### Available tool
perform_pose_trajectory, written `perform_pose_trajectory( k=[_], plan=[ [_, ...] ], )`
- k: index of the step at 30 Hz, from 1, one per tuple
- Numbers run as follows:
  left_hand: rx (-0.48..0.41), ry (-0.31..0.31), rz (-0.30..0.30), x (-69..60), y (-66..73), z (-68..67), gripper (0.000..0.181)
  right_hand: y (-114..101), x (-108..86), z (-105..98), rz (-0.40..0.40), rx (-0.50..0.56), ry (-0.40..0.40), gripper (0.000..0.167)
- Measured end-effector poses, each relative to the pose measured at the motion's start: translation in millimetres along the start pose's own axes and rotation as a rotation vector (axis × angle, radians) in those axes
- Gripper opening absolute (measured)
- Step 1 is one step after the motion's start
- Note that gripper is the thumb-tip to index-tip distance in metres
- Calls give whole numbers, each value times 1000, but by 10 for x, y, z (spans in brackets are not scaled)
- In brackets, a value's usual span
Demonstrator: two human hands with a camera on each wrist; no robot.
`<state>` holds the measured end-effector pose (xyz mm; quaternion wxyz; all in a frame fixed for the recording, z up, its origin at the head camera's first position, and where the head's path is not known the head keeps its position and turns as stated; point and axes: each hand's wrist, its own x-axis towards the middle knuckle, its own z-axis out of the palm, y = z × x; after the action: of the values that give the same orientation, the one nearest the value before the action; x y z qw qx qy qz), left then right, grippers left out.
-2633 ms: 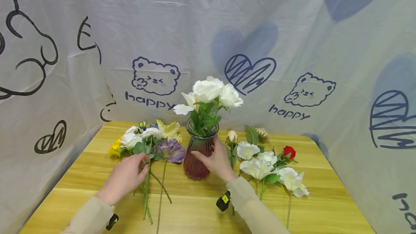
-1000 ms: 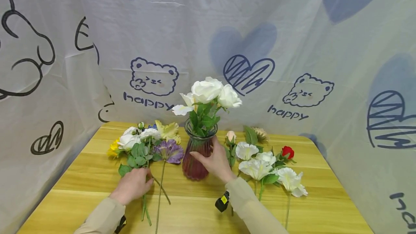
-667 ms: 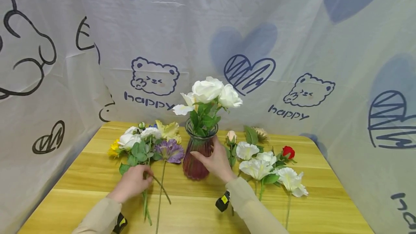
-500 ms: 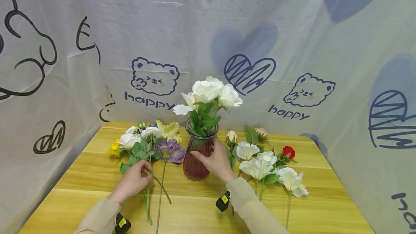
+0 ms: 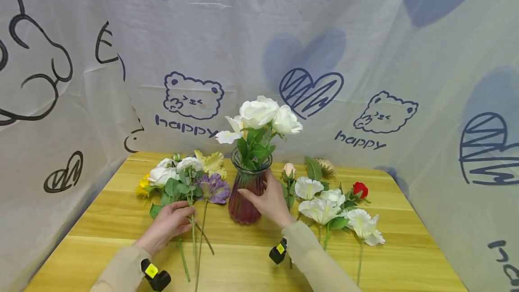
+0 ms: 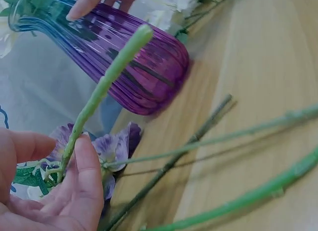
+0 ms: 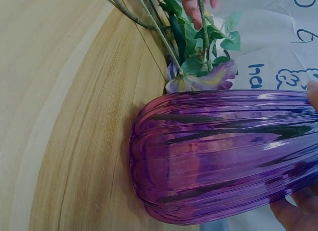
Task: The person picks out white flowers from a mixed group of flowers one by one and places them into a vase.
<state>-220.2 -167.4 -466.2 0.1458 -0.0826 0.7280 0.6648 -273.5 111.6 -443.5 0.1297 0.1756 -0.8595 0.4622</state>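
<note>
My left hand pinches the green stem of a white artificial flower at the left of the table. In the left wrist view, that stem runs up between thumb and fingers, its cut end in the air. My right hand grips the ribbed glass vase from its right side, thumb in front. The vase stands upright, purple-red below and clear at the neck, with several white flowers in it. Beside the left hand lie a purple flower and other white flowers.
A yellow flower and a pale yellow one lie at the left back. On the right are white flowers, a red rose and a peach bud. Printed cloth hangs behind the wooden table.
My left hand has moved from the leaves down along the stems and now lifts one stem slightly, shifting it right. The right hand keeps its hold on the vase.
</note>
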Motion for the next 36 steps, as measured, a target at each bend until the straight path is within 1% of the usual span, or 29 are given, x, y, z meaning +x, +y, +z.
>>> perform_pose_trajectory(
  k=[8, 10, 12, 16, 20, 24, 27, 36],
  plan=[
    [-68, -55, -5, 81, 64, 27, 75, -1, -8, -3, 11, 1, -6, 79],
    [-81, -46, -5, 104, 75, 34, 77, 3, -8, -1, 10, 3, -6, 79],
    [-100, -24, -8, 122, 88, 42, 76, 6, -7, 1, 9, 3, -6, 79],
    [-122, 29, -12, 156, 113, 57, 67, 8, -2, 1, 7, 3, -5, 80],
    [-121, 60, 0, 181, 110, 67, 63, 13, 2, 1, 7, 4, -7, 80],
    [-99, 73, 12, 189, 106, 64, 68, 16, 4, 3, 7, 8, -9, 80],
    [-85, 76, 16, 178, 105, 57, 69, 18, 6, 4, 4, 4, -8, 79],
    [-102, 71, 24, 147, 109, 39, 65, 13, 9, 3, -1, 11, 3, 78]
  ],
)
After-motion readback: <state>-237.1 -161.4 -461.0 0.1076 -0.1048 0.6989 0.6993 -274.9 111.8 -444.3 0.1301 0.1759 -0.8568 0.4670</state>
